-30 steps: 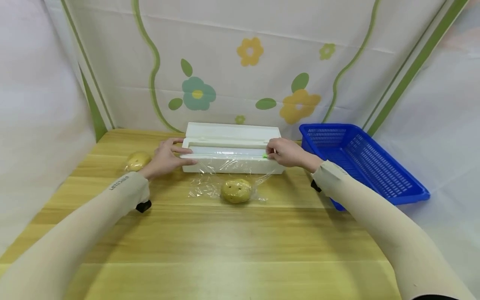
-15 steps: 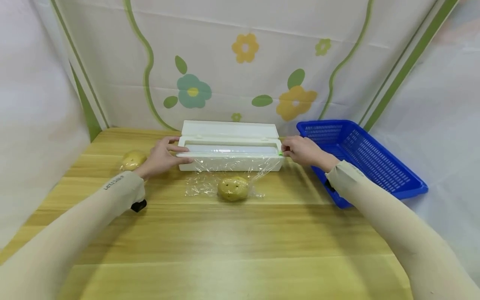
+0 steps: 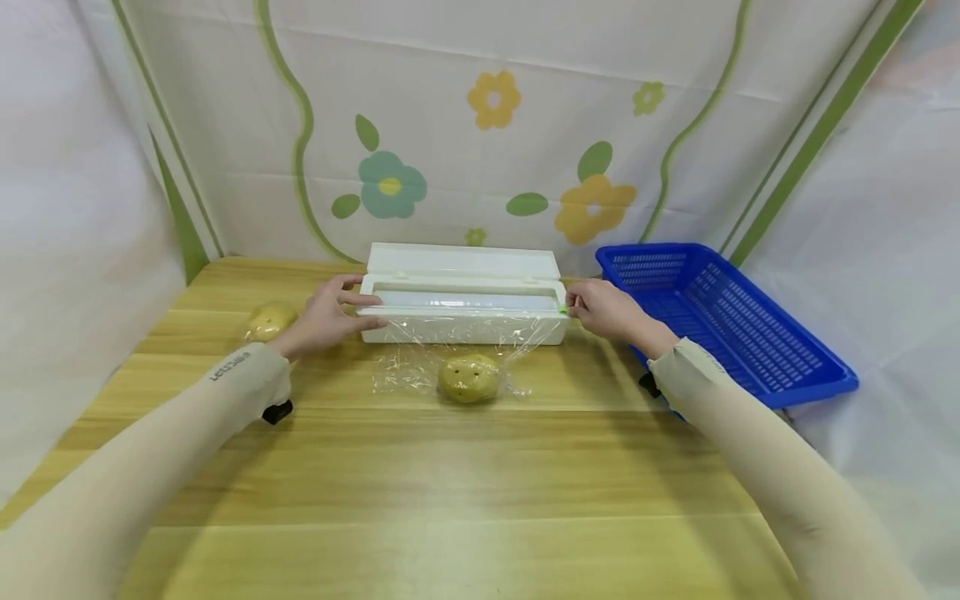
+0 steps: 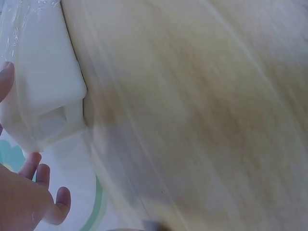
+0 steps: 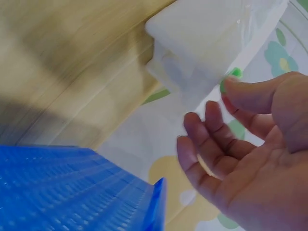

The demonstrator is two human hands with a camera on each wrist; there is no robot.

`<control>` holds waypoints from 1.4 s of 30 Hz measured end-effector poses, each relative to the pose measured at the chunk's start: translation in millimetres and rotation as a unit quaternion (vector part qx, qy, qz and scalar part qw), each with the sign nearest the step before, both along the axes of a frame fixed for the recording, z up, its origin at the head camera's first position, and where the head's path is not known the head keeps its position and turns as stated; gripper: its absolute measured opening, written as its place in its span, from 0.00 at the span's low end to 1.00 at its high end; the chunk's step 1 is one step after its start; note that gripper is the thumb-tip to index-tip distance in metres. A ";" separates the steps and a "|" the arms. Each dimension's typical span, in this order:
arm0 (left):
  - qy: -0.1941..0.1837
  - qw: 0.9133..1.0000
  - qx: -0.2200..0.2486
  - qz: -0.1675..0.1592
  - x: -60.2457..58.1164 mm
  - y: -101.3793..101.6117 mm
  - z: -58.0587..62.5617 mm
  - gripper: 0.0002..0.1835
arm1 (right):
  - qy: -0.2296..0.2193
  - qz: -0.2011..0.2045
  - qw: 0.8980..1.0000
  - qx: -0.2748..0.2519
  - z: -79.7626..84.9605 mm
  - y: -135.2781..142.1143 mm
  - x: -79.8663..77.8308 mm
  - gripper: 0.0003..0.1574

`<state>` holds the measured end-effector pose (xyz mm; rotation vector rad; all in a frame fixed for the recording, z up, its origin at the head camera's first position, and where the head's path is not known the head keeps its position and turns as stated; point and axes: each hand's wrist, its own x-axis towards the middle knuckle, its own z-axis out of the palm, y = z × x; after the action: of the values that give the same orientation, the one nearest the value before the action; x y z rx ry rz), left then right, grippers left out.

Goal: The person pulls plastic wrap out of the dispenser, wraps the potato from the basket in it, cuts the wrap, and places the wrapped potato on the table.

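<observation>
A white cling film dispenser box [image 3: 405, 330] stands with its lid raised and a roll inside. My left hand [image 3: 327, 315] grips its left end, thumb at the front edge; some of its fingers stick out past the end in the left wrist view. At the right end, my right hand [image 3: 606, 310] pinches a small green slide cutter [image 5: 234, 73] between thumb and index finger, the other fingers loosely bent. Clear cling film [image 3: 405, 367] hangs from the front edge down to the table and around a potato [image 3: 468, 378] in front of the box.
Another potato [image 3: 272, 322], with shiny film on it, lies left of the box behind my left wrist. A blue plastic basket [image 3: 750, 333] stands at the right, close to my right forearm. A flower-printed cloth [image 3: 450, 150] hangs behind the wooden table [image 3: 450, 492].
My right hand has slid right along the front edge with the green slide cutter, to the box's right end. It has barely moved in the last half second. My left hand stays put.
</observation>
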<state>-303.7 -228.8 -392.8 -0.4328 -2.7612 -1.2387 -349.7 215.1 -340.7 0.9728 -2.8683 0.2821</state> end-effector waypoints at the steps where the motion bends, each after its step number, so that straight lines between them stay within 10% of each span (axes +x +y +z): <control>1: 0.002 1.000 -0.005 -0.003 1.0 -0.8 0.1 0.25 | -0.003 -0.007 1.000 0.004 0.5 -1.7 1.2 0.04; 12: 0.077 0.997 -0.014 -0.008 16.8 3.6 4.8 0.22 | -0.008 -0.022 0.998 -0.065 3.2 -18.1 17.2 0.24; 16: 0.088 0.996 0.001 -0.010 18.5 9.9 9.0 0.15 | -0.005 -0.025 0.997 -0.078 -1.1 -17.4 12.5 0.17; 20: 0.071 0.997 0.015 -0.009 20.8 11.4 10.7 0.10 | -0.007 -0.033 0.993 -0.111 -4.9 -14.5 9.9 0.03; 31: 0.024 0.996 0.072 -0.050 50.2 18.7 34.4 0.09 | 0.053 -0.014 0.987 -0.151 -5.9 -16.5 28.3 0.06; 42: -0.038 0.991 0.099 -0.087 47.3 5.4 14.5 0.15 | -0.017 0.043 0.968 -0.247 -0.4 -14.9 72.2 0.04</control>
<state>-256.4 -223.4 -378.3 -0.6291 -2.6722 -1.5833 -277.6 200.1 -341.1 0.9897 -2.5776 0.9723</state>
